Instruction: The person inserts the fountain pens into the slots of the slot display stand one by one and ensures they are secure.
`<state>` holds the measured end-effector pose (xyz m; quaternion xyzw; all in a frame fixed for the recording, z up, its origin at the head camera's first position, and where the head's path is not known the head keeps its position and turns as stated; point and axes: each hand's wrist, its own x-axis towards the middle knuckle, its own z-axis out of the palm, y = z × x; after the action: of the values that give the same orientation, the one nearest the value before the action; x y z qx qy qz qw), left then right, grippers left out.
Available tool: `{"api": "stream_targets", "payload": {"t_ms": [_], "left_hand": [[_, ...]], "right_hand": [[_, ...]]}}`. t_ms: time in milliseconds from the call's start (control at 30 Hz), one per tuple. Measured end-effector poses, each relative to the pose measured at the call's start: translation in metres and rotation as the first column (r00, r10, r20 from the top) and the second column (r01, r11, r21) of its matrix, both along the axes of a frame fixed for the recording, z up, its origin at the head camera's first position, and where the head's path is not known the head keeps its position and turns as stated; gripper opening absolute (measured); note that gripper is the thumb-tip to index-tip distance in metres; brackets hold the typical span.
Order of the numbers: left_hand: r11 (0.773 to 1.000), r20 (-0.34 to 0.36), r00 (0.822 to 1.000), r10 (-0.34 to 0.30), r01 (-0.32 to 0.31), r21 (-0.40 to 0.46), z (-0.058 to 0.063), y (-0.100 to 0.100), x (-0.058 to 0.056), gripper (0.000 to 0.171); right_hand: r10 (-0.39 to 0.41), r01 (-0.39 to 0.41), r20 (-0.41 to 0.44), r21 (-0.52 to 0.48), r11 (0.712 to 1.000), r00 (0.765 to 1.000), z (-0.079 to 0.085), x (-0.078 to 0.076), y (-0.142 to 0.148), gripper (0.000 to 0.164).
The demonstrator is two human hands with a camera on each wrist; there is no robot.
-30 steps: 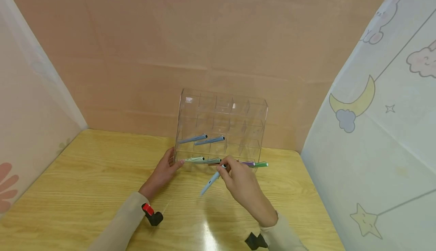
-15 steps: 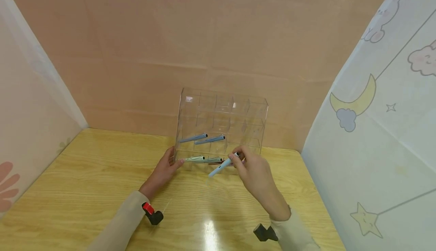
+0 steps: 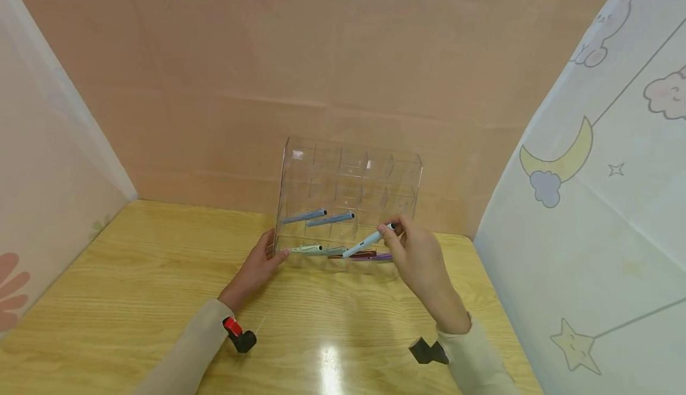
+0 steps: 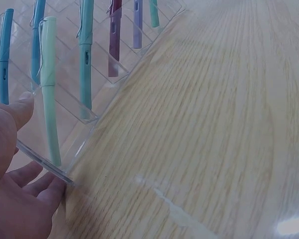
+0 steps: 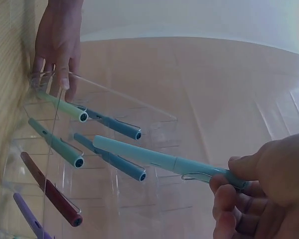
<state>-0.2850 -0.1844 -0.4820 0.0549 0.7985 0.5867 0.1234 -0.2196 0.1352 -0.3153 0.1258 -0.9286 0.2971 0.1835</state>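
Note:
A clear compartmented pen rack (image 3: 351, 171) stands upright on the table. My left hand (image 3: 256, 273) grips its lower left edge, thumb in front and fingers behind. My right hand (image 3: 423, 267) pinches a light blue pen (image 5: 149, 155) by its clip end, held slanted before the rack's lower right part. Two blue pens (image 3: 330, 220) lie in a middle row on the left. Along the bottom row sit a pale green pen (image 4: 49, 89), a teal pen (image 4: 85, 59), a dark red pen (image 5: 52, 190) and a purple pen (image 5: 30, 214). A green pen (image 4: 154, 12) shows at that row's far end.
The wooden table (image 3: 134, 299) runs up to a peach backdrop (image 3: 214, 85) behind the rack. Patterned sheets (image 3: 584, 234) hang at both sides. Small black camera mounts (image 3: 426, 351) sit at the wrists.
My right hand has moved right and upward with the light blue pen, from before the bottom row to the rack's right side. My left hand keeps its grip on the edge.

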Motion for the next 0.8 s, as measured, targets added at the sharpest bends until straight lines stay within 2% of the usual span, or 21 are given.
{"api": "stream_targets", "payload": {"t_ms": [300, 800], "left_hand": [[1.0, -0.016, 1.0, -0.004, 0.004, 0.008, -0.001, 0.001, 0.0, 0.08], [1.0, -0.042, 0.999, 0.009, -0.01, -0.01, -0.004, 0.002, -0.004, 0.08]], "right_hand": [[-0.028, 0.028, 0.007, 0.008, 1.0, 1.0, 0.007, -0.013, 0.006, 0.014], [-0.079, 0.079, -0.008, 0.034, 0.996, 0.997, 0.006, -0.038, 0.015, 0.018]]}}
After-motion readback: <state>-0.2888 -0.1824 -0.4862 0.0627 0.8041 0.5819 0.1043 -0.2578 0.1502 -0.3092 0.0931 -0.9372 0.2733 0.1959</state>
